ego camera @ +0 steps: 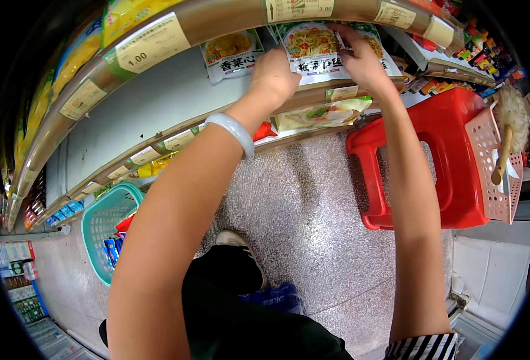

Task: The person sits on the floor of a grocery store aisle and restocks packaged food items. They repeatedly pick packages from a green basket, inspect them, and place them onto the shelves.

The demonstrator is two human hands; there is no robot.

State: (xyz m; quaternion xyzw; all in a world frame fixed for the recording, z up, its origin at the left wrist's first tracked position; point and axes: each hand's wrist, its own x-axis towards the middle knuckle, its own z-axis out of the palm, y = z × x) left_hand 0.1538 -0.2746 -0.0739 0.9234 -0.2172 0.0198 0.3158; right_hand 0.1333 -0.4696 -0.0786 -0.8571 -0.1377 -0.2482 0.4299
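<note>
A pickled-vegetable packet [315,50] with a picture of shredded food stands at the front of a grey shelf [152,85]. At its left edge, my left hand [271,76] has its fingers curled, the fingertips partly hidden; a pale bangle [231,128] circles that wrist. My right hand [364,58] grips the packet's upper right side between thumb and fingers. Left of my left hand lies another pickle packet [235,56] with yellow slices pictured. A similar packet [388,65] sits partly behind my right hand.
A shelf rail with price tags [152,42] curves just above my hands. Below right stands a red plastic stool [454,157], with a pink perforated basket [488,157] and a duster [510,130] beside it. A turquoise basket [98,216] holding packets is at left. Wrapped bottles [276,299] lie near my shoe [242,252].
</note>
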